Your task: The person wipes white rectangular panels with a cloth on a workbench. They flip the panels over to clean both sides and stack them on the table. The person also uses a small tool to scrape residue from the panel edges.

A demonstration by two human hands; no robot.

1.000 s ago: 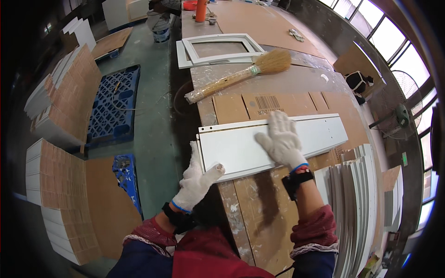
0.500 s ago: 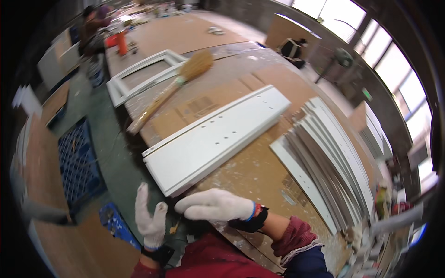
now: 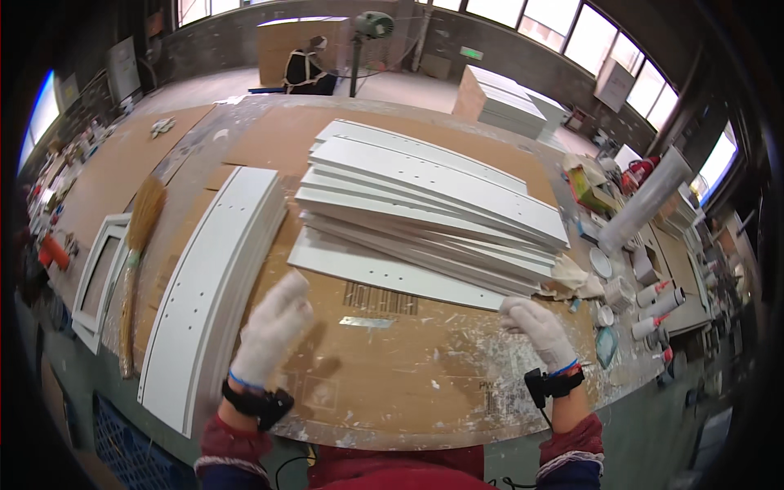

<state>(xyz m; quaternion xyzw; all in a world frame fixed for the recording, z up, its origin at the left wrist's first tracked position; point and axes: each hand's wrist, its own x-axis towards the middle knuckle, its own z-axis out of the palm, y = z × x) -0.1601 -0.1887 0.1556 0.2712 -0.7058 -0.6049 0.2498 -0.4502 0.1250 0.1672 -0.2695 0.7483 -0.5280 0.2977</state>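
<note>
White panels [image 3: 433, 189] are lying fanned right of the broom [image 3: 145, 216]; probably stiff, slick; ends likely offering grip. Left hand [image 3: 272, 331] is hovering empty, fingers extended; right hand [image 3: 539, 328] is showing half-curled fingers, contact unclear.

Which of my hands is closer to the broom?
Left. Your left hand is right of the broom, across the white stack; your right hand is farther right, near the fanned boards.
</note>
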